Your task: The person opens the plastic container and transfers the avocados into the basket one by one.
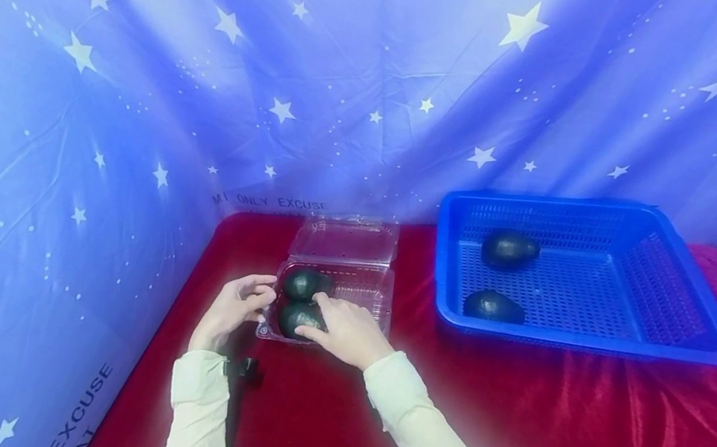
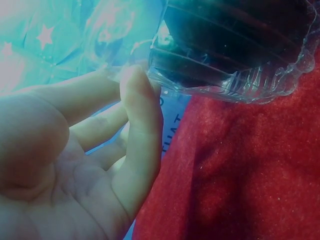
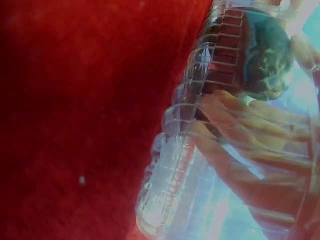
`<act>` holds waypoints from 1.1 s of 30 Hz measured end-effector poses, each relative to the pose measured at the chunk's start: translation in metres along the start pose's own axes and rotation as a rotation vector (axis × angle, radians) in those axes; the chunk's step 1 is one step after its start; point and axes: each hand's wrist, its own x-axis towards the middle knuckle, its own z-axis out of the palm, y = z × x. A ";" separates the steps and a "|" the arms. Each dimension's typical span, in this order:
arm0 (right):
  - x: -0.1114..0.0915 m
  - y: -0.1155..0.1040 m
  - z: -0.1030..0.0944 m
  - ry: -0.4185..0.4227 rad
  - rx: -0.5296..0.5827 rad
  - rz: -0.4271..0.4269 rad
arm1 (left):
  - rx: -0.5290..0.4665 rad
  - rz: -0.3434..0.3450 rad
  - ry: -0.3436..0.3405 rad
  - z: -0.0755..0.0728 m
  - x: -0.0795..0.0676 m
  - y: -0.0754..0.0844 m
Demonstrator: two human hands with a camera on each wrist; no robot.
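clear plastic container [image 1: 362, 289], lower centre of the head frame: left hand [image 1: 234, 307] pinches its left edge; right hand [image 1: 351, 331] grips the lower avocado [image 1: 295, 318] of two inside.

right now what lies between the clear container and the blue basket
Only a bare strip of red cloth shows between the clear container and the blue basket, as the head view shows.

The box [image 1: 365, 288] over there is clear, glossy, ribbed plastic; the avocados [image 1: 302, 284] gleam; the basket [image 1: 581, 341] looks smooth plastic, the tablecloth [image 1: 311, 421] plush, velvety cloth.
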 end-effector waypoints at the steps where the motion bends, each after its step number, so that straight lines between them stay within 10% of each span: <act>1: 0.000 0.000 0.000 0.003 0.001 -0.004 | 0.001 0.000 -0.001 0.000 0.000 0.000; 33: 0.005 0.003 0.005 -0.050 0.146 -0.096 | -0.003 -0.017 0.002 0.001 -0.002 0.001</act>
